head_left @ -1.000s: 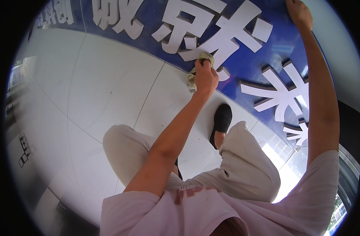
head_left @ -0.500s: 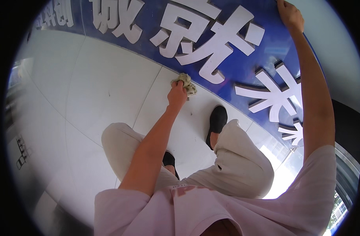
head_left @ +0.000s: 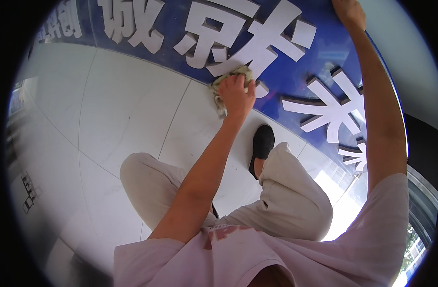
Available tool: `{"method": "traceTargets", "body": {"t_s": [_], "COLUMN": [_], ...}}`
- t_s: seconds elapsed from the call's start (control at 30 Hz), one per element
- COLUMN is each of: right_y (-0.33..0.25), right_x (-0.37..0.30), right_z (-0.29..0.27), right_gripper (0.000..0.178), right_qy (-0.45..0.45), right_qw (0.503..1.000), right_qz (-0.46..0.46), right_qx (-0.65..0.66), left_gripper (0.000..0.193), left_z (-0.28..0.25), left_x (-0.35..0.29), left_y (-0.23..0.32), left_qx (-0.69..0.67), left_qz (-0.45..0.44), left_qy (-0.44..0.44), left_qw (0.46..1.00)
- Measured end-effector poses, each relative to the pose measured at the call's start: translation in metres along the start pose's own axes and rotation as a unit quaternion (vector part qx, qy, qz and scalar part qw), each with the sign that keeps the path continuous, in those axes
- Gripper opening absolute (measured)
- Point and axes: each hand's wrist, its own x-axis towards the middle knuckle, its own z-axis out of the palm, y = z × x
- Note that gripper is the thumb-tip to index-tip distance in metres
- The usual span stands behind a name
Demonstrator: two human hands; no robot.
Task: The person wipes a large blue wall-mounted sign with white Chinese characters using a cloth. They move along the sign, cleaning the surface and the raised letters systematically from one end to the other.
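Note:
My left hand (head_left: 236,98) presses a crumpled, dirty beige cloth (head_left: 219,103) against the lower part of a raised white character (head_left: 259,57) on the blue sign panel (head_left: 288,83). Its fingers are bent over the cloth, part of which hangs down below the hand. At the upper right, my right hand (head_left: 351,16) holds the panel's edge with the arm stretched out. Its fingertips are cut off by the frame's top.
More raised white characters (head_left: 331,107) stand out from the panel on both sides. Pale floor tiles (head_left: 128,100) meet its lower border. My black shoe (head_left: 263,143) is close to that border, and my bent knees are spread beneath my arms. Bright light falls at the right.
My left hand has moved up and to the right with the cloth, from beside the panel's lower border onto the raised character. My right hand stays at the panel's edge.

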Motion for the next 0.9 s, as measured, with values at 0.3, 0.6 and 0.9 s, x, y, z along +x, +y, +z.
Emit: {"method": "traceTargets", "body": {"t_s": [0.3, 0.6, 0.9], "right_y": [0.0, -0.009, -0.001], "right_x": [0.0, 0.001, -0.003], "right_z": [0.0, -0.007, -0.005], "right_gripper": [0.05, 0.051, 0.051], "right_qy": [-0.005, -0.022, -0.011], "right_qw": [1.0, 0.999, 0.998], "right_qz": [0.003, 0.02, 0.012], "right_qx": [0.018, 0.039, 0.053], "left_gripper": [0.042, 0.053, 0.052], "left_z": [-0.006, 0.006, 0.02], "left_x": [0.008, -0.071, -0.04], "left_y": [-0.019, -0.104, 0.022], "left_qx": [-0.052, -0.019, 0.027], "left_qz": [0.008, -0.1, 0.061], "left_qy": [-0.159, -0.227, -0.226], "left_qw": [0.986, 0.968, 0.972]}}
